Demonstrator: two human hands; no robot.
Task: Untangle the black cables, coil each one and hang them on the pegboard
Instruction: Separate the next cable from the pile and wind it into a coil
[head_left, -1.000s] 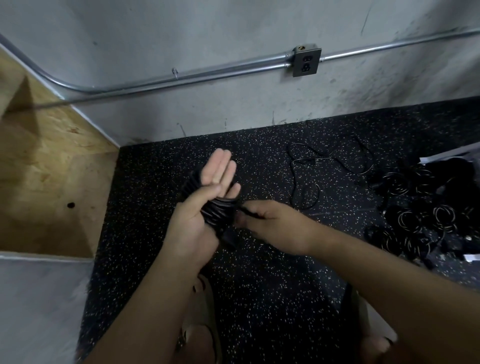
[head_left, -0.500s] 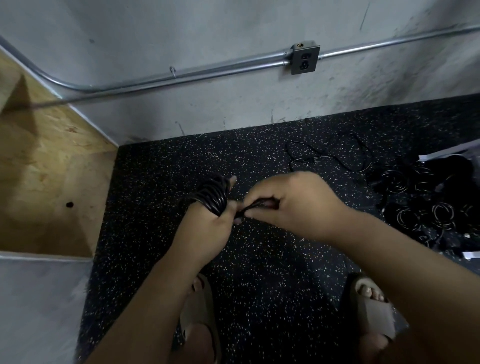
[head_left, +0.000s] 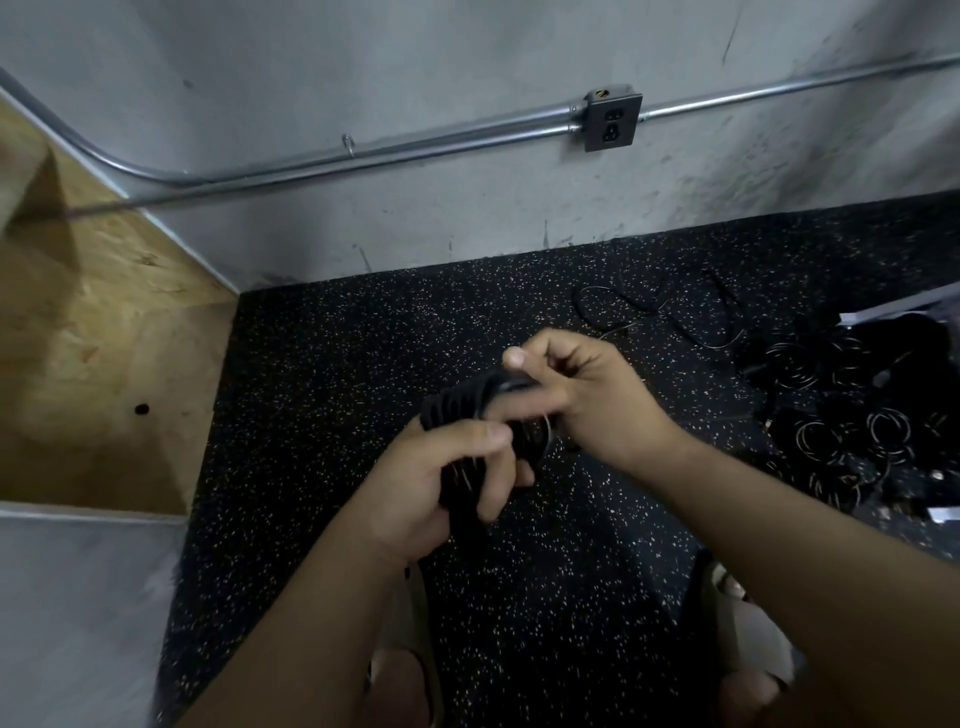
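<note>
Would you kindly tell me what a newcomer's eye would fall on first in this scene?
The eye lands first on the two hands at centre: the left hand grips a coiled black cable while the right hand pinches it near the top. Next comes the heap of black cables on the speckled floor at the right, then the grey outlet box on the wall above.

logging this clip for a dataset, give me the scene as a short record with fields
left hand: grips the coiled black cable
right hand: pinches the same cable at the coil's top
floor: speckled black mat, loose cable near wall, pile of cables at right
wall: outlet on metal conduit
pegboard: not in view
</note>
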